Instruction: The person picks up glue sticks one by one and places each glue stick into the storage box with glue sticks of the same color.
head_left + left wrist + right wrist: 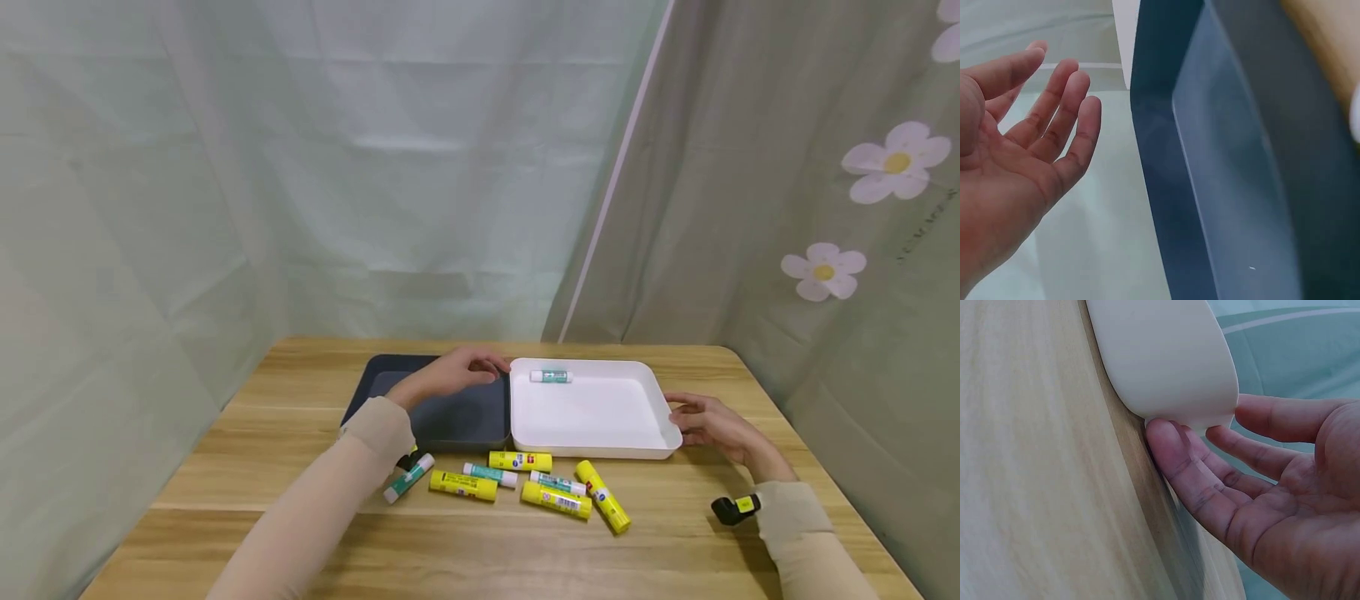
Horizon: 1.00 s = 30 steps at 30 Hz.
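Observation:
My left hand (457, 371) hovers over the dark tray (457, 417), near where it meets the white tray. Its fingers look relaxed and hold nothing; the left wrist view shows the left palm (1029, 150) apart from the dark rim. At the far right, my right hand (712, 425) touches the end wall of the white tray (592, 417) with its fingertips, while the right wrist view has the fingers (1191, 475) against the tray's pale outer side. A green-and-white glue stick (551, 377) lies inside the white tray by its back wall.
In front of the trays lie several yellow glue sticks (463, 485) and green-and-white ones, including one glue stick (408, 478) at the left by the left sleeve. The wooden table (247, 450) backs onto a pale curtain (450, 167).

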Available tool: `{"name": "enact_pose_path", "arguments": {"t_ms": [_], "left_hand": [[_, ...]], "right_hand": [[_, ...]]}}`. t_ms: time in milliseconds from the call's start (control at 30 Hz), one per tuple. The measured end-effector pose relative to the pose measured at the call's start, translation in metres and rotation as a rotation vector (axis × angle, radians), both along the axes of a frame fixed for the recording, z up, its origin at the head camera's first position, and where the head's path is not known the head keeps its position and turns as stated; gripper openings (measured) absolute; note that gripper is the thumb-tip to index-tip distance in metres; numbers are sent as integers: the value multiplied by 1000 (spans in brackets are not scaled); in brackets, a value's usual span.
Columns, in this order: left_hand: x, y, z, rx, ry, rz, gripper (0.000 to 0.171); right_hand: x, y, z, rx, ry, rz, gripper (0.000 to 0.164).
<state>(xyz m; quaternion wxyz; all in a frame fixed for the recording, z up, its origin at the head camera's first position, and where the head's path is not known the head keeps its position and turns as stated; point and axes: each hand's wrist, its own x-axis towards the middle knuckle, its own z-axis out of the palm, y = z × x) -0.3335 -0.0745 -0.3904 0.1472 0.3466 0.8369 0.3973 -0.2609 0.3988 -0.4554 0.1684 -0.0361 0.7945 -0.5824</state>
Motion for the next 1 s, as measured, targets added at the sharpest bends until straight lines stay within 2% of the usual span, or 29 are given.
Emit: {"name": "enact_pose_path", "arguments": {"t_ms": [233,700,867,1000], "left_hand": [[14,-13,-5,-7,-7,5,30],[37,-34,-4,2,26,-1,29],[51,-45,-4,-5,37,5,29],[63,-53,-8,-11,56,-4,29]], "right_hand": [[0,2,0,-5,2,6,66],[3,1,1,-1,1,-6,66],[3,1,0,4,1,-10,66],[2,1,0,5,0,-12,66]]}}
